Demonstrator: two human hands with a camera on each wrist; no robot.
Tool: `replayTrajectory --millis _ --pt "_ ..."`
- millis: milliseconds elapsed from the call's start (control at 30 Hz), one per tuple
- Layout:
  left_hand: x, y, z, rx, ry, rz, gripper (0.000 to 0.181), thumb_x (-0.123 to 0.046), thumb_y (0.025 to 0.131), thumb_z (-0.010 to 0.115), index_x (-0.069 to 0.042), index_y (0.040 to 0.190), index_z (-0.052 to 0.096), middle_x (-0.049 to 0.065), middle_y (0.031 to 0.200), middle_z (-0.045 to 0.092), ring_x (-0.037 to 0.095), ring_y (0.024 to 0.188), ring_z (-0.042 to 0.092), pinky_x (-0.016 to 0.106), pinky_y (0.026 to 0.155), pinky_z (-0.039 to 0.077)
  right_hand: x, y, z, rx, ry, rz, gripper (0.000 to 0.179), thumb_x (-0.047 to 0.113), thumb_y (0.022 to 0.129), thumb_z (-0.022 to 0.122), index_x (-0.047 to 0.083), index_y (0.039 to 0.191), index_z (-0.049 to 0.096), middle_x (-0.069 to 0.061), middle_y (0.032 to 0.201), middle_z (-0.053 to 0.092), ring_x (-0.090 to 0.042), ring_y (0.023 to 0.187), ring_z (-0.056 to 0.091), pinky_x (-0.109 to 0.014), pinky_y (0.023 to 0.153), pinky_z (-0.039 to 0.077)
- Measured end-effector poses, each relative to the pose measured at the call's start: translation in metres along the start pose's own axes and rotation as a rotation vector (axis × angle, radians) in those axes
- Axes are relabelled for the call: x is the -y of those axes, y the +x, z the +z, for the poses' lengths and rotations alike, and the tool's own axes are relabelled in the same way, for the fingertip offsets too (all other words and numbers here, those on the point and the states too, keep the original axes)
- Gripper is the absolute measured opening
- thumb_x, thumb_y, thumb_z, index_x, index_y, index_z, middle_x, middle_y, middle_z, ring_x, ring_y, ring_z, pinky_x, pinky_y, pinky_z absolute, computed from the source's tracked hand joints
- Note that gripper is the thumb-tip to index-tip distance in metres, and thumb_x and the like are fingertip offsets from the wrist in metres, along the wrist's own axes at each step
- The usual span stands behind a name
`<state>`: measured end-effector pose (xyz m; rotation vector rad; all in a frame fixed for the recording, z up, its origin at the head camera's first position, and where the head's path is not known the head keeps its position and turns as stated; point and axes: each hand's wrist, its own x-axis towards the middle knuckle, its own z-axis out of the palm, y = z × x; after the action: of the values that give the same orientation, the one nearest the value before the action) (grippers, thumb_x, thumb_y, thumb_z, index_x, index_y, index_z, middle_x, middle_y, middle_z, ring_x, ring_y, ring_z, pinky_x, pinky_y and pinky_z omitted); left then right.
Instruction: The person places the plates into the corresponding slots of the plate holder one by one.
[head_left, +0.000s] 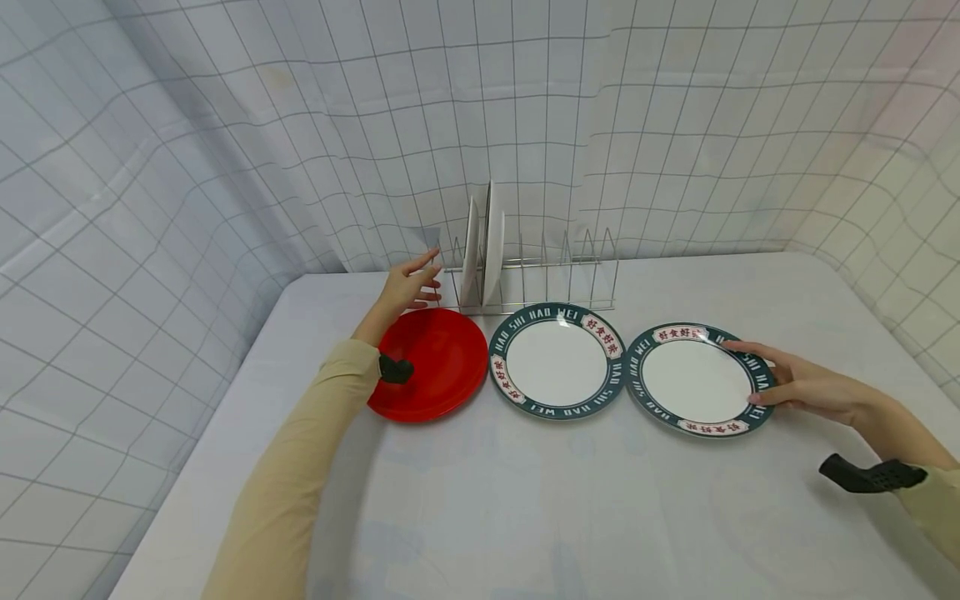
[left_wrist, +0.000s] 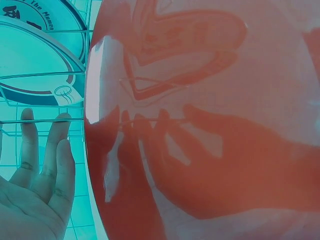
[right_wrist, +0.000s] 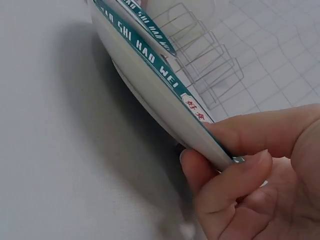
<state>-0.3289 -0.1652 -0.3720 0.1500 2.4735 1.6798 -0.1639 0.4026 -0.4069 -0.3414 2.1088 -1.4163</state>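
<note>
My right hand point(head_left: 817, 387) pinches the right rim of a white plate point(head_left: 697, 383) with a dark green lettered border. In the right wrist view, thumb and fingers clasp the edge of this plate point(right_wrist: 155, 95), and a shadow lies under its raised side. At the left end of a wire dish rack point(head_left: 558, 265), my left hand point(head_left: 405, 290) reaches out with its fingers spread. Its fingertips overlap a rack wire in the left wrist view. Below that hand lies a shiny red plate point(head_left: 442, 367), partly covered by the left wrist.
A second green-bordered plate point(head_left: 557, 362) lies between the red one and the one in my right hand. Two plates point(head_left: 492, 242) stand upright in the rack's left part. Behind the white table point(head_left: 525, 508) hangs a grid-patterned cloth point(head_left: 465, 100), which also runs along the sides.
</note>
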Motion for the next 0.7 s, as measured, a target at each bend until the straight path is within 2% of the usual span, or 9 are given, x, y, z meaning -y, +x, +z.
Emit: replayTrajectory --millis 67,133,200,300,367,433,533,600,700 --pt "0.000 0.000 0.000 0.000 0.007 0.002 0.050 -0.038 0.099 0.051 -0.029 0.147 0.040 0.031 0.124 0.059 0.018 0.082 0.073 0.032 0.075 0.057 0.000 0.000 0.002 0.005 0.028 -0.023 0.080 0.000 0.089 0.059 0.020 0.155 0.016 -0.015 0.154 -0.018 -0.006 0.098 0.055 -0.018 0.081 0.045" --pt "0.000 0.000 0.000 0.000 0.013 0.002 0.050 -0.038 0.099 0.050 -0.029 0.147 0.039 0.031 0.124 0.058 0.016 0.080 0.073 0.036 0.080 0.057 -0.001 0.000 0.003 -0.021 0.016 -0.038 0.079 -0.001 0.089 0.059 0.018 0.154 0.018 -0.010 0.155 -0.014 -0.004 0.098 0.051 -0.017 0.081 0.045" --pt "-0.006 -0.004 0.000 0.009 0.002 -0.009 0.050 -0.036 0.100 0.050 -0.027 0.148 0.038 0.033 0.126 0.057 0.025 0.087 0.073 0.044 0.087 0.055 -0.002 -0.001 0.006 -0.059 -0.017 -0.037 0.077 0.001 0.090 0.059 0.019 0.154 0.020 -0.007 0.155 -0.009 -0.003 0.097 0.050 -0.016 0.080 0.044" --pt "-0.008 -0.005 0.000 0.012 -0.004 -0.017 0.050 -0.035 0.100 0.050 -0.027 0.148 0.038 0.032 0.126 0.058 0.027 0.090 0.072 0.048 0.091 0.053 -0.001 -0.002 0.009 -0.111 -0.082 -0.026 0.073 0.006 0.093 0.058 0.021 0.154 0.020 -0.009 0.156 -0.005 -0.001 0.099 0.047 -0.016 0.081 0.042" --pt "-0.009 -0.006 0.000 0.011 -0.003 -0.018 0.050 -0.035 0.100 0.050 -0.027 0.148 0.039 0.031 0.125 0.058 0.027 0.089 0.073 0.048 0.091 0.053 0.001 -0.002 0.010 -0.130 -0.101 -0.018 0.072 0.009 0.094 0.057 0.023 0.154 0.020 -0.016 0.158 -0.008 0.003 0.103 0.045 -0.015 0.081 0.041" --pt "-0.002 -0.002 0.000 0.002 0.014 -0.006 0.050 -0.038 0.099 0.050 -0.030 0.147 0.039 0.029 0.124 0.060 0.016 0.081 0.073 0.044 0.088 0.055 0.002 -0.002 0.011 -0.141 -0.104 -0.022 0.071 0.010 0.095 0.056 0.024 0.154 0.019 -0.023 0.158 -0.010 0.005 0.106 0.043 -0.013 0.082 0.041" --pt "0.001 0.000 0.000 -0.002 0.019 0.000 0.050 -0.040 0.099 0.050 -0.030 0.147 0.039 0.029 0.124 0.060 0.011 0.076 0.072 0.043 0.086 0.056 0.003 -0.001 0.012 -0.157 -0.088 -0.046 0.070 0.008 0.096 0.055 0.026 0.153 0.020 -0.027 0.157 -0.012 0.007 0.106 0.044 -0.011 0.082 0.042" --pt "0.001 0.000 0.000 -0.002 0.010 0.001 0.050 -0.039 0.099 0.051 -0.030 0.147 0.040 0.030 0.124 0.059 0.010 0.075 0.071 0.044 0.087 0.055 0.003 -0.001 0.013 -0.159 -0.053 -0.072 0.069 0.005 0.096 0.053 0.026 0.153 0.020 -0.024 0.157 -0.012 0.004 0.103 0.051 -0.011 0.082 0.045" --pt "-0.001 -0.001 0.000 -0.005 0.000 -0.005 0.049 -0.038 0.099 0.051 -0.031 0.147 0.040 0.030 0.125 0.059 0.011 0.075 0.072 0.046 0.088 0.054 0.003 -0.001 0.014 -0.145 0.012 -0.126 0.068 0.000 0.097 0.049 0.025 0.153 0.021 -0.010 0.159 -0.003 0.000 0.099 0.058 -0.015 0.082 0.050"
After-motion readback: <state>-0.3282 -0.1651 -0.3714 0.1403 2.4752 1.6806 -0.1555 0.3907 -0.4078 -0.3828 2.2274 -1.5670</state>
